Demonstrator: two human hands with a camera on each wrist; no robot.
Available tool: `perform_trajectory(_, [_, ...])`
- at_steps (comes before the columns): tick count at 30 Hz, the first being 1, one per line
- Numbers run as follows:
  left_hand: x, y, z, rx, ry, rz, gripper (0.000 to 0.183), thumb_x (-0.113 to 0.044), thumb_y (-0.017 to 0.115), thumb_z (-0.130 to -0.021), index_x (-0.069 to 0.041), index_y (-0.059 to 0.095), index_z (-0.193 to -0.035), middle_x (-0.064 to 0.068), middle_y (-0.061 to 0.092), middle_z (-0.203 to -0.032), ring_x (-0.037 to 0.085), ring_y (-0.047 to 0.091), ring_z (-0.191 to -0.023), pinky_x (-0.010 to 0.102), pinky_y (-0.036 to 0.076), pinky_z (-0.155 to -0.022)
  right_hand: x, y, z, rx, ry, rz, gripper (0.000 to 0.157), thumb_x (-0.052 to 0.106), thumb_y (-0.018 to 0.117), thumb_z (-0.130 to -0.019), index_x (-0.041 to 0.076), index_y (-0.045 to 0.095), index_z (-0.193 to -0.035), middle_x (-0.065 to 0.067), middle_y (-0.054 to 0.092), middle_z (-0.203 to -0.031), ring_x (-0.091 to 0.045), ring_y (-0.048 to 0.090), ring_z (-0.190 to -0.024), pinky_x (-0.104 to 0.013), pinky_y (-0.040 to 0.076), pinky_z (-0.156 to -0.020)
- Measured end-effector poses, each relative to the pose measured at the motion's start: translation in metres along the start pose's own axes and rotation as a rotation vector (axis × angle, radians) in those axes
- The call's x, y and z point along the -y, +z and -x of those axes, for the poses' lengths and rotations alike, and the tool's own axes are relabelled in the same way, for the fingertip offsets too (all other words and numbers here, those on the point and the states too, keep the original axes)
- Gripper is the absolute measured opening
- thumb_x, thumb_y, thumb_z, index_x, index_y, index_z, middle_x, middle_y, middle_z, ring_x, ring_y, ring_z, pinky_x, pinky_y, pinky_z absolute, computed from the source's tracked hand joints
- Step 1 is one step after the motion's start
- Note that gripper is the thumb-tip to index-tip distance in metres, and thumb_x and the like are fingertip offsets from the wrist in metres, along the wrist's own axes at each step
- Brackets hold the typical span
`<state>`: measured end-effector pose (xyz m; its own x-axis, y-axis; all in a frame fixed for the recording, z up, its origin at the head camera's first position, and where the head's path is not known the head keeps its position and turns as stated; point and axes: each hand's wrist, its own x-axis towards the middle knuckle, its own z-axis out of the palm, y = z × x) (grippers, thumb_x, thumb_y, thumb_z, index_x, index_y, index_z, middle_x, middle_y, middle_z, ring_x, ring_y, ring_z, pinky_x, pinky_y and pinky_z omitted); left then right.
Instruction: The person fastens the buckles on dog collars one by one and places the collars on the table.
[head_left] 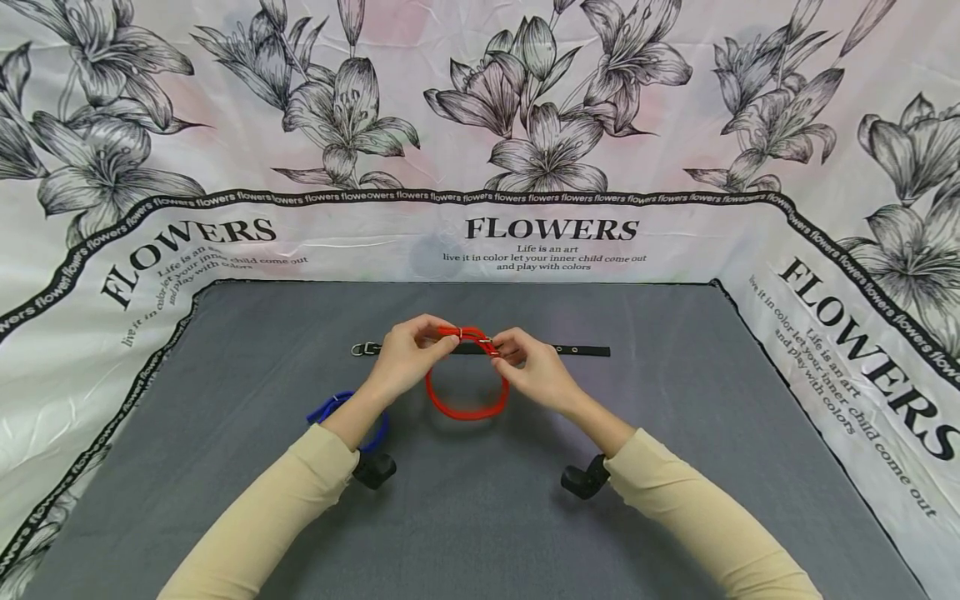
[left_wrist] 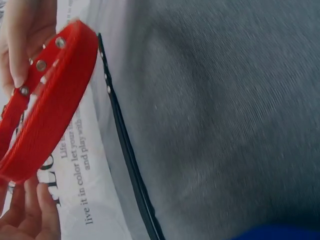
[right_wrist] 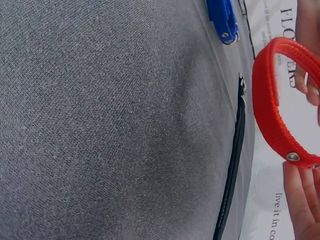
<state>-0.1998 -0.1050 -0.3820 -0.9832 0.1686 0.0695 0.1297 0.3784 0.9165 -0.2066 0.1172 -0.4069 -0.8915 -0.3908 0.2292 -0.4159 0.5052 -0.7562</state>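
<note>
Webbing collar (head_left: 467, 414), red and ring-shaped, sits mid-view, pinched at its eleven o'clock by the left hand (head_left: 408, 356) and its two o'clock by the right hand (head_left: 536, 372). I'd keep the overlap flat, untwisted. Ribbed weave, round metal eyelets (left_wrist: 60, 42); black strap (head_left: 587, 351) behind at twelve, blue collar (head_left: 322, 409) at eight.

Grey cloth (head_left: 468, 508) leaves room in front of the red collar (head_left: 467, 414); a blue collar (head_left: 326, 407) obstructs left.
</note>
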Motion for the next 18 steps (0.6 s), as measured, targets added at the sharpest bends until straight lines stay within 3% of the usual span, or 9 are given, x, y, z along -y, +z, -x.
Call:
perform_trajectory(7, [0.005,-0.006,0.001,0.064,0.039,-0.214,0.036,-0.02,0.067,-0.083,-0.014,0.06,-0.119,0.005,0.066,-0.1,0.014,0.06,-0.069,0.027,0.048,-0.054,-0.001,0.004,-0.001,0.026,0.051,0.044,0.019,0.012,0.062,-0.086,0.013,0.059,-0.105,0.001,0.065,-0.086,-0.009,0.062,-0.071,-0.024,0.051,-0.059])
perform_trajectory(10, [0.009,-0.005,0.001,0.051,0.029,-0.248,0.036,-0.016,0.067,-0.083,-0.013,0.06,-0.118,0.004,0.065,-0.103,0.014,0.059,-0.07,0.026,0.048,-0.055,-0.001,0.007,-0.001,0.033,0.057,0.053,0.017,0.011,0.062,-0.086,0.011,0.06,-0.103,-0.001,0.066,-0.085,-0.009,0.063,-0.067,-0.023,0.05,-0.056])
perform_trajectory(18, [0.024,0.003,-0.001,0.029,0.027,-0.302,0.025,-0.014,0.068,-0.081,-0.011,0.066,-0.106,0.003,0.067,-0.087,0.011,0.061,-0.065,0.025,0.048,-0.053,-0.006,0.014,-0.002,0.041,0.078,0.179,0.014,0.01,0.062,-0.084,0.011,0.063,-0.098,-0.002,0.069,-0.083,-0.009,0.063,-0.068,-0.02,0.048,-0.053])
